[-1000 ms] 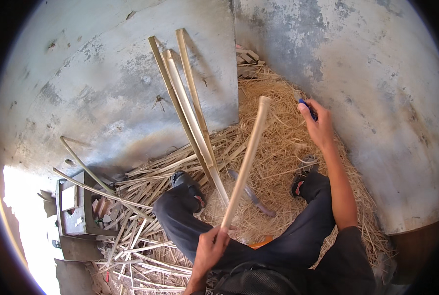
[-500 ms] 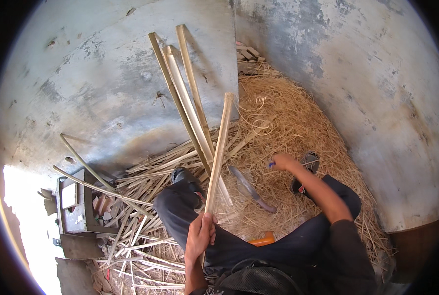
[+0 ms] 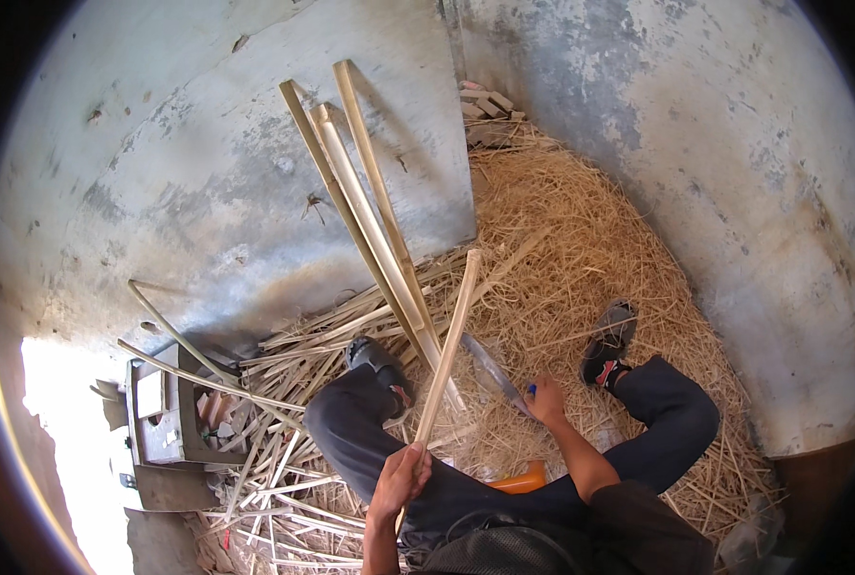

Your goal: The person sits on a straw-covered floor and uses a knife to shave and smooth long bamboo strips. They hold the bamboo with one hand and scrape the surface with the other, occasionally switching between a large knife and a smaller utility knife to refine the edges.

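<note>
My left hand (image 3: 400, 476) is closed around a long split bamboo strip (image 3: 449, 359), which slants up and to the right over my left thigh. The strip's lower end is partly hidden behind the hand. Between my feet a long knife (image 3: 491, 364) with a grey blade lies on the shavings. My right hand (image 3: 545, 400), with something blue at a finger, is at the near end of this knife, fingers curled over its handle. An orange plastic-looking thing (image 3: 523, 478) shows between my thighs, partly covered.
Several long bamboo strips (image 3: 370, 213) lean on the grey wall (image 3: 207, 144) ahead. Heaped shavings (image 3: 552, 211) cover the floor at right. Loose strips (image 3: 284, 489) lie scattered at left, beside a worn box (image 3: 166, 412) of scraps. Bricks (image 3: 490, 103) are stacked in the far corner.
My right hand has come down and toward me, onto the knife's handle. The bamboo strip in my left hand has dipped, its far end lower and further right. The view has shifted slightly.
</note>
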The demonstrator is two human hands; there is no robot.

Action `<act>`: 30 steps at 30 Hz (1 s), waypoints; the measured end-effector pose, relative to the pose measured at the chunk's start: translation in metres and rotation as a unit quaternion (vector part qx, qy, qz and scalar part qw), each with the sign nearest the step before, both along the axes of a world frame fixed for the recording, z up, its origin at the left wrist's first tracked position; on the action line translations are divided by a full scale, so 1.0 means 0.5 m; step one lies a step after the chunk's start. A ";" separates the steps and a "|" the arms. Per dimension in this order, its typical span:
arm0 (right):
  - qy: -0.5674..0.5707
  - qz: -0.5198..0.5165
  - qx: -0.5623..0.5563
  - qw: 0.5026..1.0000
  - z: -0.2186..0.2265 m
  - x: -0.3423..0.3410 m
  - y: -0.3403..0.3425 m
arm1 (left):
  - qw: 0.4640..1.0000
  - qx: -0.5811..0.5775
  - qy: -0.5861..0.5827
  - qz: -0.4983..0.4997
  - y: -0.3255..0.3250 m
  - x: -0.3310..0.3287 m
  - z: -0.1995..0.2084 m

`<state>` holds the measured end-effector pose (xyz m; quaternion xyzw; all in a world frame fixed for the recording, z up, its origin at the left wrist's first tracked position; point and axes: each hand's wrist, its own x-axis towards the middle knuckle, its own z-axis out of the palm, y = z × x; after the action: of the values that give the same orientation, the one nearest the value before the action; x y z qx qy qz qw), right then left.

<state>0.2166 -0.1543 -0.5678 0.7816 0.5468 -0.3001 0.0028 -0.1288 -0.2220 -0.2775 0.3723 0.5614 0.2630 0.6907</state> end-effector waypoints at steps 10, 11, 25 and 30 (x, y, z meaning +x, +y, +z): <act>-0.047 0.031 -0.069 0.996 -0.159 -0.065 0.013 | 0.998 0.033 -0.045 -0.037 0.021 0.034 0.077; -0.025 0.042 -0.095 0.994 -0.144 -0.068 0.020 | 0.998 0.035 -0.043 -0.034 0.023 0.036 0.086; 0.150 0.092 -0.060 0.982 0.144 -0.011 0.100 | 0.982 0.187 0.024 -0.013 0.098 0.086 0.134; 0.240 0.029 -0.032 0.970 0.360 0.014 0.005 | 0.989 0.136 -0.055 -0.019 0.103 0.074 0.138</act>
<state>0.2234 -0.1516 -0.3879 0.6704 0.5439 -0.4958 -0.0947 -0.0916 -0.1704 -0.2084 0.4580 0.4745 0.3438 0.6685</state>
